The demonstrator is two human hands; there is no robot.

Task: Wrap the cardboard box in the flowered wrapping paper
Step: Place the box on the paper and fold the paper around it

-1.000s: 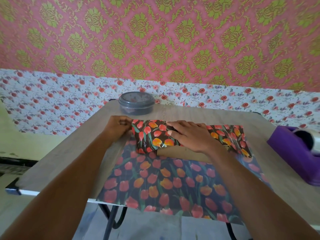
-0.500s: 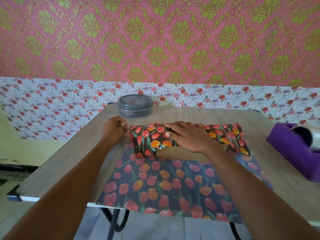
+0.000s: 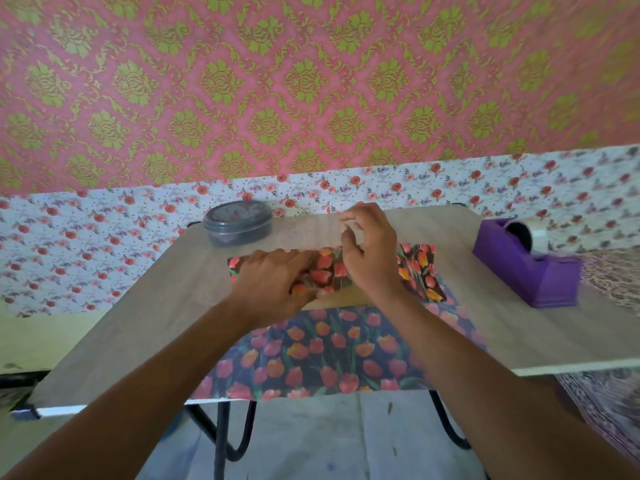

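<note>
A flat cardboard box [image 3: 341, 300] lies mid-table on a dark sheet of tulip-print wrapping paper [image 3: 329, 351]. The paper's far flap is folded over the box top [image 3: 415, 265], leaving a strip of bare cardboard along the near side. My left hand [image 3: 273, 285] presses down flat on the folded flap at the box's left half. My right hand [image 3: 370, 251] hovers just above the box's middle with fingers loosely curled and nothing in them.
A purple tape dispenser [image 3: 526, 268] stands on the right of the wooden table [image 3: 156, 306]. A grey lidded round container [image 3: 237, 223] sits at the back left. The paper's near edge hangs over the table's front edge. A patterned wall stands close behind.
My left hand slid from the box's left end onto its top. My right hand lifted off the flap and rose toward the back. The view shifted, bringing the tape dispenser further in.
</note>
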